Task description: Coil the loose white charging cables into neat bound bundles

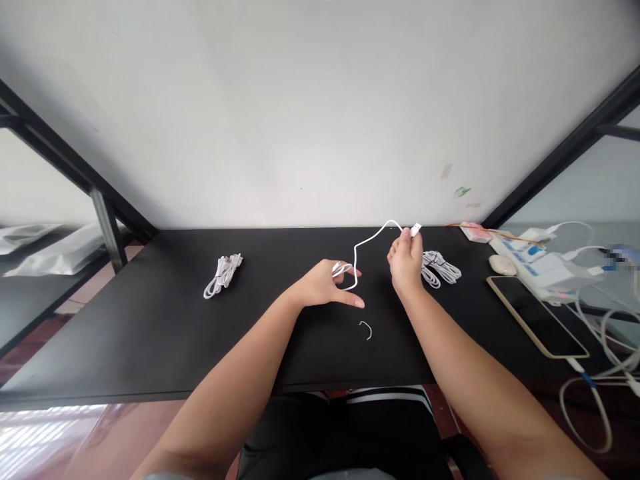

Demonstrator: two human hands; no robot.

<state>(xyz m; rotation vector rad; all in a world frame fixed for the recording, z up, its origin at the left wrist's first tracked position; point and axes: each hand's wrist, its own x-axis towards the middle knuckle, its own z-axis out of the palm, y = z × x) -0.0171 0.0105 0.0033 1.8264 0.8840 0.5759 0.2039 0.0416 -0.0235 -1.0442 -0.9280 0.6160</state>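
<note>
White USB cable [355, 261] spans the gap between the two hands near the middle of the frame, held up above the black counter [150, 320]. Its loose length rises from the left hand [320, 283], bends sharply, then arches over toward the right hand [406, 263]. There the thumb and fingers are pinched narrow on the cable's end, and the flat USB plug [415, 230] sticks out above them, tilted toward the upper right. The left thumb stands wide of the other fingers, and a small coil of the same cable lies in the hollow between; whether those fingers grip it I cannot tell. Below the left hand, toward the lower centre, a short curved white tie [370, 330] lies on the counter. Left of centre rests a bundled white cable [223, 275], folded and bound about its middle. Just beside the right wrist, right of centre, a second white bundle [440, 269] lies with a dark tie around it. Farther along, at the right of the frame, a smartphone [537, 317] lies screen up with a charging lead [575, 365] at its lower end, near a pale rounded mouse [503, 265] and a white power strip [520, 260] crowded with adapters.
</note>
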